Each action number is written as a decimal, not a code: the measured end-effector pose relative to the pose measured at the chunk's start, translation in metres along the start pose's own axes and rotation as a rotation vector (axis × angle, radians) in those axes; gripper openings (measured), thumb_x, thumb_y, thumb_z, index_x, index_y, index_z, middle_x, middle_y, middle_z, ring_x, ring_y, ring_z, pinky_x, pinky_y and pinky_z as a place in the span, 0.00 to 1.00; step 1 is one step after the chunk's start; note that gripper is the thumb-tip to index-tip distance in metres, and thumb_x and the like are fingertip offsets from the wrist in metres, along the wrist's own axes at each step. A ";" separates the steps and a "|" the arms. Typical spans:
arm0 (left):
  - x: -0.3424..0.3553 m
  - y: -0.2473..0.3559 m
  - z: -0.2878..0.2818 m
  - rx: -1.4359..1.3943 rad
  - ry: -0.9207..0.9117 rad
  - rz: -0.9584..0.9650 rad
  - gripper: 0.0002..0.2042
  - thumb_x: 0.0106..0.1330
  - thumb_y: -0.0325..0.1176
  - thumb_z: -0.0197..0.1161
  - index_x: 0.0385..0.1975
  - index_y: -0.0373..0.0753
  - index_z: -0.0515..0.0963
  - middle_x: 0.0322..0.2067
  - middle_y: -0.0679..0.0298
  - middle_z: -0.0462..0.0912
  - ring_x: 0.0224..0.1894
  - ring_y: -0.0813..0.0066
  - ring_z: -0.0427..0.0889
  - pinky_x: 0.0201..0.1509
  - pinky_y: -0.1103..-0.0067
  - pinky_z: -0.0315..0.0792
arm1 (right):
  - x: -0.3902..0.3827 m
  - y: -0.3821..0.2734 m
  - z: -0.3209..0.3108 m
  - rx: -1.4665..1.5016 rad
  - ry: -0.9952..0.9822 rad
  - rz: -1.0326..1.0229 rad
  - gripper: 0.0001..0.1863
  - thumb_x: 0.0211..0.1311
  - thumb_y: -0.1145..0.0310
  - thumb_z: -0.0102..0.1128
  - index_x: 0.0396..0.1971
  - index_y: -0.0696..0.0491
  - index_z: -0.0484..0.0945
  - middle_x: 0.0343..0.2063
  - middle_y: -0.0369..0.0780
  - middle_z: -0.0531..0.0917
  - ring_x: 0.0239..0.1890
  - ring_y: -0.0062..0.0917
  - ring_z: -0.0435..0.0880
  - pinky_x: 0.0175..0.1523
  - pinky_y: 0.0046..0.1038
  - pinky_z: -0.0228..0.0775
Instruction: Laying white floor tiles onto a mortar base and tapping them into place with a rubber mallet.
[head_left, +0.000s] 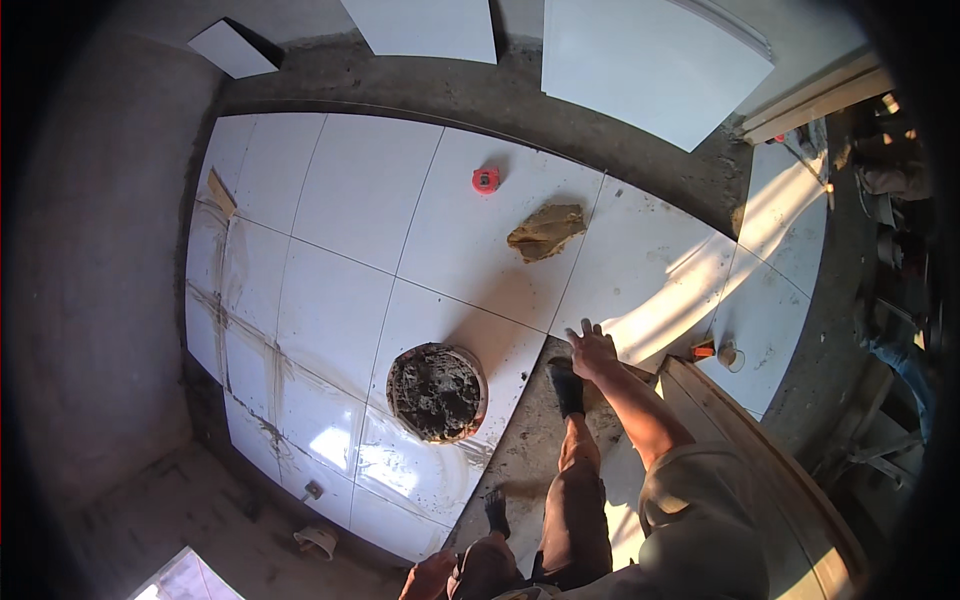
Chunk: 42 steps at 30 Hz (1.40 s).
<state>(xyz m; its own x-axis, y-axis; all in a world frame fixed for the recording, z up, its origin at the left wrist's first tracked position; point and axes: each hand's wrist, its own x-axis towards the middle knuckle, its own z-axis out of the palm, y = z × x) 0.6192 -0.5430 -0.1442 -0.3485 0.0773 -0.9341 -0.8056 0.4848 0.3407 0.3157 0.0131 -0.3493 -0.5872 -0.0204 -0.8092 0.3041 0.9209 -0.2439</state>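
Observation:
My right hand [592, 350] reaches forward with its fingers stretched out over the edge of a white floor tile [640, 250], near the corner where tiles meet bare floor. It holds nothing that I can see; whether it touches the tile I cannot tell. My left hand [428, 577] is low at the bottom edge, beside my left knee, and its fingers are not clear. A round bucket [482, 385] of dark wet mortar [433, 392] stands on the laid tiles ahead of my feet. Farther off lie a red tape measure [486, 180] and a crumpled brown piece [546, 232], perhaps cloth or paper.
Bare rough floor [520, 430] lies under my feet. Large white tiles [650, 70] lean at the far wall. To my right are a wooden door frame [760, 450], a small orange object [703, 351] and a clear round container [731, 357]. A tipped pail [316, 542] sits lower left.

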 end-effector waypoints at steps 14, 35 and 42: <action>0.050 0.263 0.110 0.156 0.217 -0.367 0.18 0.72 0.40 0.53 0.58 0.40 0.74 0.59 0.61 0.74 0.61 0.71 0.72 0.65 0.77 0.64 | 0.272 0.019 -0.016 -0.369 0.242 -0.137 0.25 0.67 0.58 0.45 0.64 0.39 0.67 0.70 0.46 0.52 0.71 0.46 0.50 0.71 0.51 0.43; 0.059 0.384 0.108 -0.205 0.244 0.306 0.41 0.63 0.48 0.65 0.69 0.34 0.53 0.65 0.45 0.63 0.67 0.57 0.64 0.67 0.68 0.61 | -0.103 -0.071 -0.166 1.876 -0.309 -0.193 0.11 0.56 0.71 0.56 0.39 0.48 0.69 0.34 0.35 0.77 0.35 0.23 0.79 0.37 0.27 0.75; -0.029 0.381 0.097 -0.647 -0.052 0.593 0.23 0.63 0.35 0.65 0.54 0.33 0.69 0.38 0.62 0.83 0.43 0.78 0.79 0.48 0.78 0.74 | -0.218 -0.185 -0.154 1.560 -0.498 -0.432 0.15 0.56 0.68 0.57 0.44 0.52 0.70 0.39 0.39 0.76 0.43 0.27 0.78 0.48 0.31 0.74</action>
<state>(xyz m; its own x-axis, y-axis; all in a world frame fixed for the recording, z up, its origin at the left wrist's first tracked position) 0.3686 -0.2764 0.0020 -0.7859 0.2071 -0.5826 -0.6181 -0.2354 0.7501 0.2716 -0.0929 -0.0456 -0.6355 -0.5413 -0.5506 0.7712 -0.4109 -0.4862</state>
